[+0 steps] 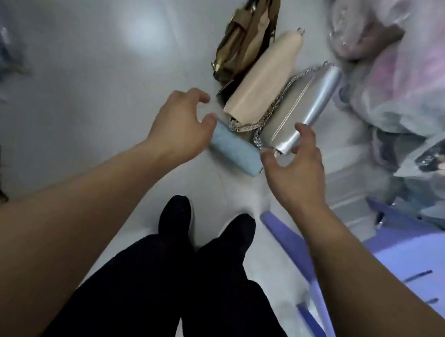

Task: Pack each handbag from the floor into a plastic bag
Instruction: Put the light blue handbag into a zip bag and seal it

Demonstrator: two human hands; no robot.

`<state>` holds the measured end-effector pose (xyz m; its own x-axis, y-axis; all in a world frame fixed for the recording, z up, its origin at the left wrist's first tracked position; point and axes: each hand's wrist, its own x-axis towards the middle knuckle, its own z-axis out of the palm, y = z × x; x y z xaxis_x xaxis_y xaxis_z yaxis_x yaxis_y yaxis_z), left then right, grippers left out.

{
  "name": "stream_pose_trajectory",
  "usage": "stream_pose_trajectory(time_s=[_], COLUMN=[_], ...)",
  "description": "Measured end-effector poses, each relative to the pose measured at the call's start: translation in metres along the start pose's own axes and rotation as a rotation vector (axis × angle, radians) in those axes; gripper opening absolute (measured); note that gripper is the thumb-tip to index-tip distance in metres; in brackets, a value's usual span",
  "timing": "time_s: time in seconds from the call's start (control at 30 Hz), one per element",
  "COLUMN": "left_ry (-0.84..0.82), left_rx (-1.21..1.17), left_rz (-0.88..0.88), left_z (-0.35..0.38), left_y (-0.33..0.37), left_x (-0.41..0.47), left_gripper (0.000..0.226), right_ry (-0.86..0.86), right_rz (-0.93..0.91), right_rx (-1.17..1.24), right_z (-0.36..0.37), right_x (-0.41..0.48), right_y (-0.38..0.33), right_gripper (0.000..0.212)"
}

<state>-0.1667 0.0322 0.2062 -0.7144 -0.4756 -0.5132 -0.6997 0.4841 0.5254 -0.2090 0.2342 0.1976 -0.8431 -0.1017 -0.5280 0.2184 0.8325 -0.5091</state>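
Hands wide and empty, left hand (182,123) and right hand (295,162), flank a pale-blue padded handbag (234,153), seemingly soft and light: we would grasp its ends.

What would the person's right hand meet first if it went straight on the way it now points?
Most likely the near end of the shiny silver handbag with a chain strap. The right hand is open, thumb and fingers spread either side of that end. Depth is unclear, so contact cannot be judged.

Soft overhead light, floor (145,33) glare, blurred warped edges.
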Motion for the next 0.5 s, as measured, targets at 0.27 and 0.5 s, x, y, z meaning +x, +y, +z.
stream_pose_trajectory(time_s=[0.27, 0.5], left_ry=[-0.065, 0.041], left_rx=[-0.141, -0.409], left_rz=[-0.253, -0.293], left_z=[0.153, 0.183], left_y=[-0.09, -0.105], left_x=[0.098, 0.122], left_gripper=[0.074, 0.069], right_ry=[0.004, 0.045], right_rz=[0.427, 0.542], right_rx=[0.331, 0.582], right_z=[0.144, 0.178], right_x=[0.085, 0.115], right_y=[0.093, 0.113], right_gripper=[0.079, 0.075])
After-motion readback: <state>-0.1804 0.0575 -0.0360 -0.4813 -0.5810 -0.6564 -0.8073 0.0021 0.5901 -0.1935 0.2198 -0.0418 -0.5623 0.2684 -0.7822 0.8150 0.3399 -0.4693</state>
